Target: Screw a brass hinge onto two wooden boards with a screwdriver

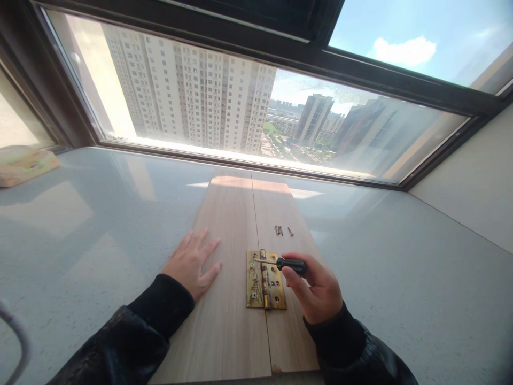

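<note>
My right hand [316, 289] grips a screwdriver [292, 265] by its black handle, the shaft pointing left across the upper part of a brass hinge [266, 289]. The hinge lies opened flat over the seam between the left wooden board [224, 331] and the right wooden board [288, 337]. Screw heads show in its left leaf; the right leaf has several holes, some of them dark. Spread flat on the left board's edge is my left hand [194, 262], fingers apart and holding nothing. Several loose screws [279, 230] lie on the right board beyond the hinge.
The boards rest on a pale speckled sill [120, 240] below a dark-framed window [224, 158]. At the far left sits a yellowish soft-looking pack [26, 166]. A grey curved tube or cable [18, 337] enters at the lower left. A white wall [468, 176] rises on the right.
</note>
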Demonstrator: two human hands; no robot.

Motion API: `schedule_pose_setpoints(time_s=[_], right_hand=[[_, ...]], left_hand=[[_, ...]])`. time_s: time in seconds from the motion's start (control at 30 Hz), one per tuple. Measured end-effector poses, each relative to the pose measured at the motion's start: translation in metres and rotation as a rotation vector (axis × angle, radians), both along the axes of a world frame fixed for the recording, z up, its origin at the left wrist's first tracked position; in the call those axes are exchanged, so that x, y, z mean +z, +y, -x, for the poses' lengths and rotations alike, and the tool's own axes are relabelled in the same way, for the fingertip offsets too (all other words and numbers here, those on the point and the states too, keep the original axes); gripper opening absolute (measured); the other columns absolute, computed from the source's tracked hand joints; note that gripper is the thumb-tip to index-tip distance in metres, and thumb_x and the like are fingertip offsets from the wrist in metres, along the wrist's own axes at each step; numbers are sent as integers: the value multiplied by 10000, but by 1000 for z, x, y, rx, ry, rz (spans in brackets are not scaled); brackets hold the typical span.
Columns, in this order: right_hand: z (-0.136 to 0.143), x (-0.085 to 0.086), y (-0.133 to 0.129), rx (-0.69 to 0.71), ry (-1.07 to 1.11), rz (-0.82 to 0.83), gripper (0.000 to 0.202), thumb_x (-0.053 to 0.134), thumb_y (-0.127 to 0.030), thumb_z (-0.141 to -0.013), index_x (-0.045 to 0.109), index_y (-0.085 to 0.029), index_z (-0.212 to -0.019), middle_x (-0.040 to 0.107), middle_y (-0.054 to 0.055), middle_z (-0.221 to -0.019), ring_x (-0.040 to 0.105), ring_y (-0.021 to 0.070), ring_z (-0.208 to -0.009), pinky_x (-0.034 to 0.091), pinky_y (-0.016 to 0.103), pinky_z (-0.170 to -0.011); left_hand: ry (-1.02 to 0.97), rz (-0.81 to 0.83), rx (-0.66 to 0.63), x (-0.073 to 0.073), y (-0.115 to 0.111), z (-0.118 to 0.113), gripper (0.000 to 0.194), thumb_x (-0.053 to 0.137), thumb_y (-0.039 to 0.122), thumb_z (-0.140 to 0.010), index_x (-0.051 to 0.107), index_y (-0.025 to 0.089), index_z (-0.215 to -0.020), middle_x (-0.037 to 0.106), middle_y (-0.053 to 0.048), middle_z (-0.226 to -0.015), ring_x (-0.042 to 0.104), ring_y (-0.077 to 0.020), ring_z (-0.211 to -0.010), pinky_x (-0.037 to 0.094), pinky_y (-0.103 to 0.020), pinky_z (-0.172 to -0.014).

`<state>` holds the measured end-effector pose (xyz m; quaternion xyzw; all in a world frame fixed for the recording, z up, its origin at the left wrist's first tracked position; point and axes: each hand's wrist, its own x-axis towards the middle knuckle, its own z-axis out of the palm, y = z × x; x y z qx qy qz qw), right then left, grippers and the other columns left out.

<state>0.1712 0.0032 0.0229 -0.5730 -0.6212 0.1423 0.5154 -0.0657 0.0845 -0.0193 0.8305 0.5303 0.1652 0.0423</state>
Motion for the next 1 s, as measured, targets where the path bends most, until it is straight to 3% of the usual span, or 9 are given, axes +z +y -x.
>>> schedule_pose_setpoints(time_s=[0.43,0.67,0.77,0.87,1.0], right_hand=[[1,0,6,-76,-17,-32,217,580,-373,-772,636,-181,-856,657,36,-734,591,137,-599,468,243,-492],[7,6,13,-69,-208,2,250,532,-401,-802,637,-177,-837,639,37,-699,542,126,-559,444,241,-501],[9,16,16,-37,-299,-17,245,518,-389,-808,630,-172,-828,634,33,-700,532,117,-544,425,236,-511],[12,34,24,-19,-464,56,258,524,-414,-791,610,-177,-737,567,-6,-569,472,98,-473,367,229,-497],[19,61,40,-122,-799,206,407,499,-521,-759,492,-196,-513,406,-31,-435,362,102,-443,230,235,-459]], left_hand=[[-33,3,21,1,-2,-2,487,456,418,-800,536,223,-1240,402,-115,-1369,302,-361,-1274,323,-506,-1009],[-54,54,13,2,0,-1,499,470,432,-795,532,226,-1245,385,-100,-1381,262,-379,-1290,302,-514,-1022],[-44,68,7,4,0,-1,502,471,426,-796,528,219,-1250,384,-104,-1379,268,-387,-1285,304,-514,-1021],[-48,41,34,5,-2,-3,493,471,407,-794,537,211,-1242,392,-126,-1370,289,-387,-1276,317,-515,-1008],[-60,27,45,5,-4,-6,490,492,396,-784,546,212,-1234,401,-129,-1362,298,-394,-1269,314,-508,-1011]])
